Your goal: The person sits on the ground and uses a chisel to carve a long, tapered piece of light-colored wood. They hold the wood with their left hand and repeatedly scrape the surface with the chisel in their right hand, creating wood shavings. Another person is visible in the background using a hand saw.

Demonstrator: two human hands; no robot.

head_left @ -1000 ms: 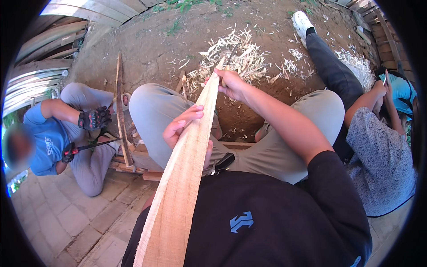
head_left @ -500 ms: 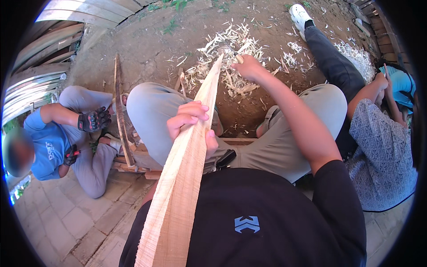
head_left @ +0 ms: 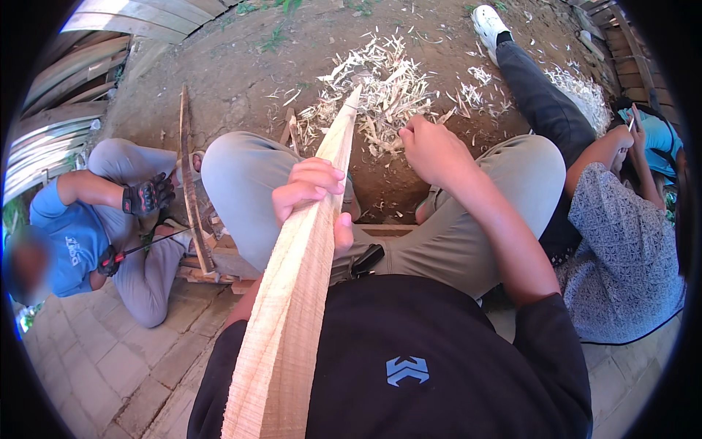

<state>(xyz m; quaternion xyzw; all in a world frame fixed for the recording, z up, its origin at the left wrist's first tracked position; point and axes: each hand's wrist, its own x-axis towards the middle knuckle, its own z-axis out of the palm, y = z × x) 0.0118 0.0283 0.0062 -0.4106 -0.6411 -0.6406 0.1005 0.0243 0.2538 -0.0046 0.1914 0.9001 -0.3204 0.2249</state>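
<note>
My left hand (head_left: pixel 313 192) wraps round a long, pale wooden stake (head_left: pixel 289 307), thumb on one side and fingers on the other. The stake slants from my chest up between my knees, narrowing to a point at its far end. To the right of the stake and lower than its tip is my right hand (head_left: pixel 439 152), with its fingers curled closed. It had a wooden-handled knife in it a moment before; the hand now hides the handle, and I cannot make out the blade.
Wood shavings (head_left: pixel 384 88) lie heaped on the dirt beyond my knees. At left sits a person in a blue shirt (head_left: pixel 72 234) with black gloves and a red-handled tool, beside a long wooden strip (head_left: pixel 190 175). Another person in a patterned top (head_left: pixel 621 249) sits close at right.
My right hand has drawn back toward me and to the right, away from the stake's tip, and the knife handle has gone out of sight. My left hand keeps its hold.
</note>
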